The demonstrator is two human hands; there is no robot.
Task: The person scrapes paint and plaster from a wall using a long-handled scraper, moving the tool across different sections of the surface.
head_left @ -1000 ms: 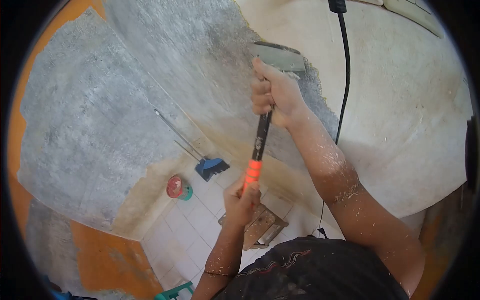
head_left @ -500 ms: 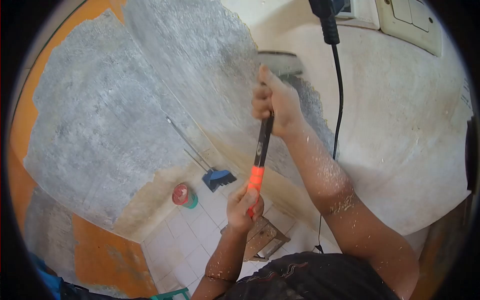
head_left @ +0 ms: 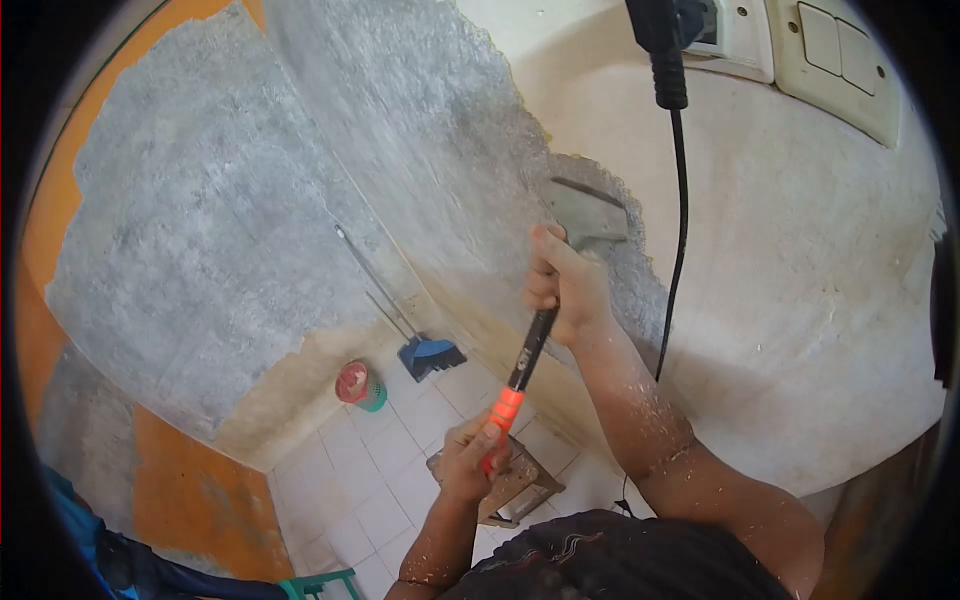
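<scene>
Both my hands are closed around one long-handled scraper [head_left: 530, 345]. My left hand [head_left: 475, 455] grips the orange lower end of its handle. Higher up, my right hand [head_left: 575, 285] wraps the black part just below the head. The wide scraper blade [head_left: 590, 212] is slightly blurred and lies over the grey stripped patch of wall [head_left: 440, 150], close to the ragged edge of the pale paint [head_left: 780, 230]. Pale flakes cling to my right forearm.
A black plug and cable [head_left: 678, 200] hang from a socket beside a light switch [head_left: 840, 50]. Below are a blue broom or dustpan [head_left: 430, 355], a red-and-green bucket [head_left: 362, 388], a wooden stool [head_left: 520, 490] and a green plastic frame [head_left: 320, 585] on the tiled floor.
The scraper and both hands have moved down, the blade also a little to the right. Grey wall shows above the blade where it was before. The view has shifted slightly.
</scene>
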